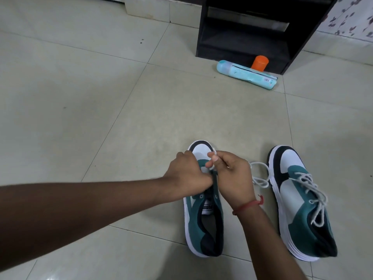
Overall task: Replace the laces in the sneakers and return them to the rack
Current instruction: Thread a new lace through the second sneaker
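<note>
Spanning the room, pale floor tiles [101, 98] meet a black rack [242, 43].

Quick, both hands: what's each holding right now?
Left hand: fingers curled at the left sneaker eyelets; grip contents hidden.
Right hand: pinching the white lace end.

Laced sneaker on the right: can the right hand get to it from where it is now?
Probably yes: the laced sneaker stands uncovered on the floor just beside the right hand, but that hand is pinching a lace.
</note>
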